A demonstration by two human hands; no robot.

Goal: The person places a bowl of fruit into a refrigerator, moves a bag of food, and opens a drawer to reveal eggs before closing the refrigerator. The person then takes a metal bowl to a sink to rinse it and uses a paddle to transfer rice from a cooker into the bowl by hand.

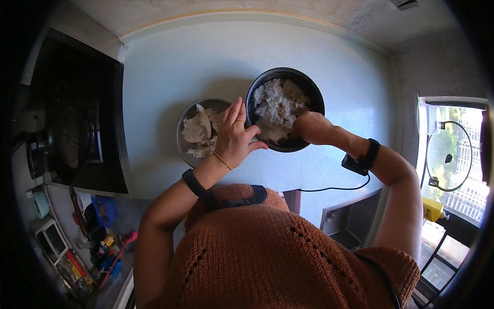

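Note:
A round dark pot [319, 92] holding white cooked rice [278, 101] stands on the counter before me. My left hand [237, 133] is against the pot's left side, thumb by the near rim and the other fingers extended along the wall. Inside the pot, at its right near side, my right hand [313, 127] is curled down by the rice; whether it grips a utensil is hidden. Left of the pot, partly behind my left hand, sits a shallow round metal strainer or plate [180, 133] with clumps of rice [197, 129] in it.
The pale blue counter [154, 92] runs back to a wall. A black stove [108, 166] with a dark pan [69, 139] is at left. At right are a sink [347, 220], a window and a yellow bottle [433, 209]. A black cable [335, 188] hangs from my right wrist device.

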